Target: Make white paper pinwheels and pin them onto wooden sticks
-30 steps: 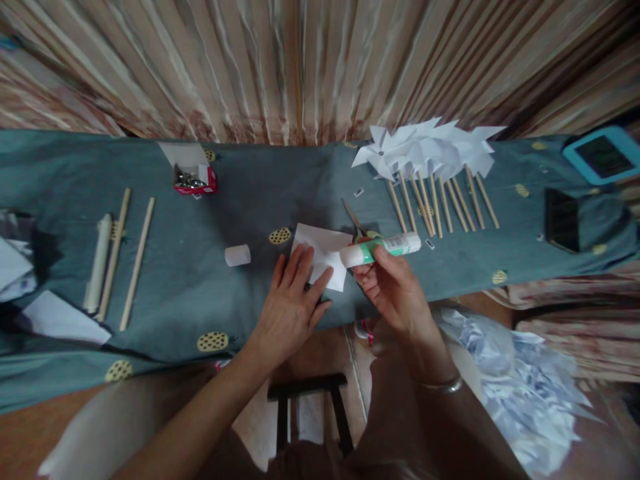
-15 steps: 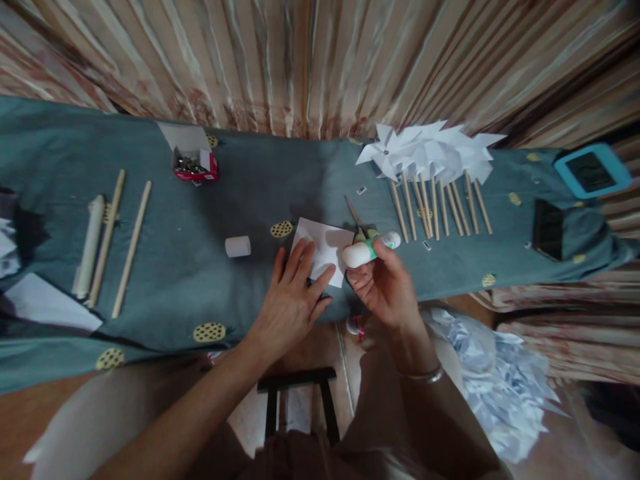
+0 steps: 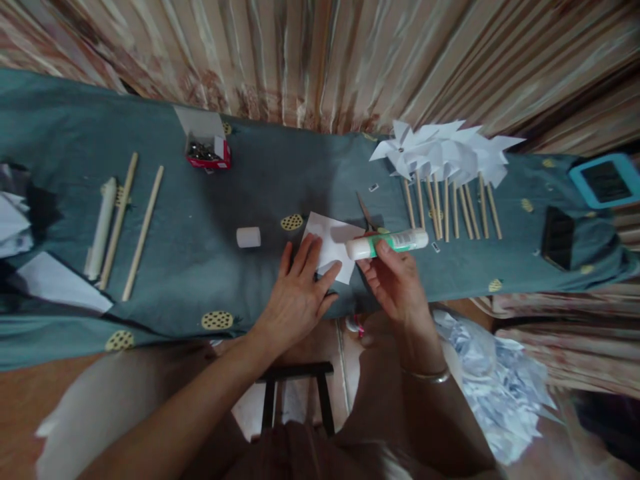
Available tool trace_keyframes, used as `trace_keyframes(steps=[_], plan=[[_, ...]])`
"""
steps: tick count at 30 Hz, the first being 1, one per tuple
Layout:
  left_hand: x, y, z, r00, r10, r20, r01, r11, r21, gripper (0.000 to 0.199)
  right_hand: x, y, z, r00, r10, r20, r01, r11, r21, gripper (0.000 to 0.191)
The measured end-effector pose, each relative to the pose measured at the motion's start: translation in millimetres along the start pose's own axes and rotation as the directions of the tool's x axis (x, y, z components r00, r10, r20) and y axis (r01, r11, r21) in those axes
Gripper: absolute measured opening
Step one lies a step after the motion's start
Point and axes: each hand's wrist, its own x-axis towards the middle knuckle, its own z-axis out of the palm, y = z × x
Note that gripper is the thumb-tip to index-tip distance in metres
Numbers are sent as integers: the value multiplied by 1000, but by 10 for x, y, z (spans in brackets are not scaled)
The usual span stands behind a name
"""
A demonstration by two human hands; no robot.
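My left hand (image 3: 303, 287) lies with spread fingers on a white square of paper (image 3: 333, 240), pressing its near left side against the cloth. A white and green glue stick (image 3: 387, 244) is gripped in my right hand (image 3: 395, 277), held nearly level just right of the paper. A white cylindrical cap (image 3: 249, 237) lies on its side, left of the paper. Scissors (image 3: 366, 212) rest behind the glue stick, their handles partly hidden by it.
Several paper pinwheels (image 3: 445, 157) on wooden sticks lie at the back right. A red box of metal pieces (image 3: 207, 155) stands back left. Loose sticks (image 3: 143, 233) lie at the left. Beside my right leg is a bag of folded paper (image 3: 505, 393). A blue-framed device (image 3: 605, 180) sits far right.
The glue stick has turned more side-on and shifted slightly right with my right hand. My left hand stays on the paper. The whole view has shifted a little.
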Motion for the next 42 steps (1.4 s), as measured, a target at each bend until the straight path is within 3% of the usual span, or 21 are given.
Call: trace_keyframes(steps=[5,10,20,30,35,42], plan=[[0,4,-4,1000,-9,0,9,1000,-12,48,-10,15,28,979,-200,-45,173,924,-341,14],[7,17,-16,1000,-11,5,11,1000,-14,49,-29,46,49,969,-245,-14,192,794,-577,18],[10,18,-5,1000,-24,7,24,999,-25,50,33,82,56,959,-284,-11,213,744,-634,22],[24,25,-17,1000,-23,7,23,1000,-11,49,72,92,96,917,-397,37,228,448,-864,39],[24,23,3,1000,-25,6,25,1000,-6,49,87,76,130,898,-423,122,273,318,-908,44],[21,23,5,999,-31,13,32,999,-29,48,111,80,166,900,-407,159,281,260,-924,45]])
